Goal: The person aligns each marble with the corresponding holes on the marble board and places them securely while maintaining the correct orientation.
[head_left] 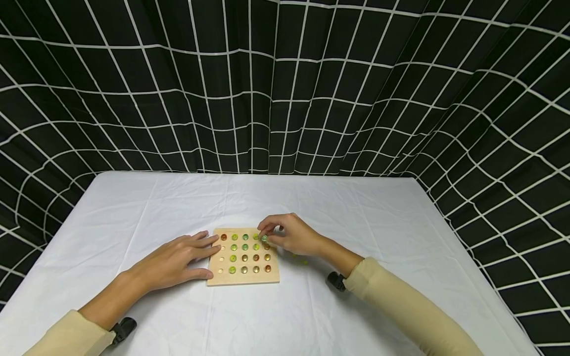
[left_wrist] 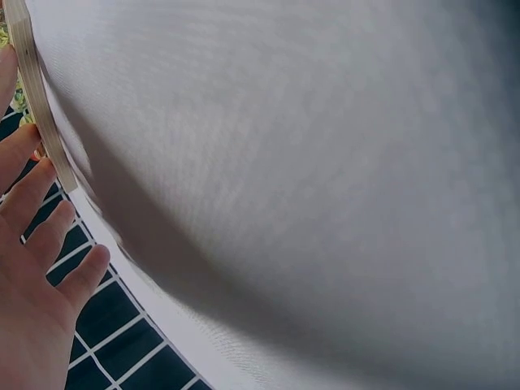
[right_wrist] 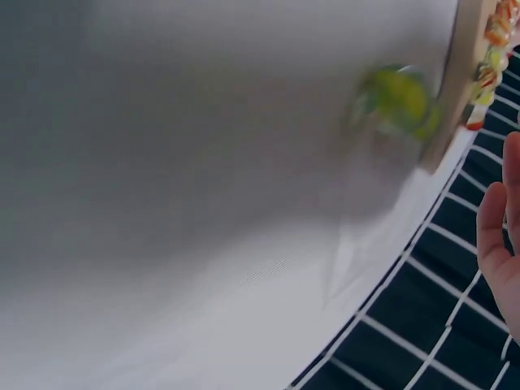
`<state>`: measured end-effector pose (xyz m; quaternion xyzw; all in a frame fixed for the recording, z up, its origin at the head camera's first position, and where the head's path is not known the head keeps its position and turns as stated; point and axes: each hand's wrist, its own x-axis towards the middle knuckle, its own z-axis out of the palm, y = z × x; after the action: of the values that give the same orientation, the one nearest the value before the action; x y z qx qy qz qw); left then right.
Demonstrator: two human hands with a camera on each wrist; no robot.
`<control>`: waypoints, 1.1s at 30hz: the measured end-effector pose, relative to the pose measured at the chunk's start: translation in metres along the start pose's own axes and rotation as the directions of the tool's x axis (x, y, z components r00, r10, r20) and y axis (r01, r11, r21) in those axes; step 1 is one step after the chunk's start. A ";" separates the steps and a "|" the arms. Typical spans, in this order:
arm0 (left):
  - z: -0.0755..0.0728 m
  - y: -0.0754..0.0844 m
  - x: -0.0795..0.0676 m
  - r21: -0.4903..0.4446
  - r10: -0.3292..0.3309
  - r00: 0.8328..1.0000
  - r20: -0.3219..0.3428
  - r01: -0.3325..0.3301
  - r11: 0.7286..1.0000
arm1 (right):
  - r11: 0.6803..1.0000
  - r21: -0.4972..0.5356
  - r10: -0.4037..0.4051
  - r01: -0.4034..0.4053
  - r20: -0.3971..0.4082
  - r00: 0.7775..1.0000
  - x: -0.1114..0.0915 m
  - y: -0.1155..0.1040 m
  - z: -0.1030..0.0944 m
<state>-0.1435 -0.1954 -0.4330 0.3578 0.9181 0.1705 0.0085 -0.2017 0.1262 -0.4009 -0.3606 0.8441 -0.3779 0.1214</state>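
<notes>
A light wooden board (head_left: 242, 282) lies on the table, with glass marbles in rows of round hollows. The marbles are yellow-green, green, amber and reddish brown. Several hollows down its leftmost column show bare wood. My left hand (head_left: 180, 258) rests with extended fingers along the board's left edge; its fingertips touch the wood. At the far right corner, my right hand (head_left: 290, 235) pinches a green marble (head_left: 264, 238) between thumb and fingers, over the end of the far row. In the right wrist view, a blurred yellow-green marble (right_wrist: 398, 99) lies beside the board.
White cloth (head_left: 356, 217) with faint creases covers the table. A small yellow-green marble (head_left: 305, 262) sits on the cloth right of the board, below the right forearm. A black curtain (head_left: 285, 99) with a white grid hangs behind the table and along its sides.
</notes>
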 end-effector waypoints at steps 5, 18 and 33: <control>0.000 0.001 0.000 0.001 -0.006 1.000 -0.002 0.006 1.000 | 1.000 0.025 -0.009 0.008 0.009 1.000 0.012 -0.010 0.009; -0.001 0.001 0.000 0.002 0.004 1.000 -0.002 -0.004 1.000 | 0.999 -0.035 -0.022 0.023 0.051 0.998 0.036 -0.024 0.031; -0.002 -0.003 0.001 -0.001 0.024 1.000 -0.009 -0.024 1.000 | 0.981 -0.188 -0.039 0.050 0.061 0.997 0.052 -0.036 0.050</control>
<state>-0.1465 -0.1973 -0.4324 0.3681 0.9136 0.1728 0.0025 -0.1957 0.0460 -0.4055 -0.3998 0.8642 -0.2878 0.1021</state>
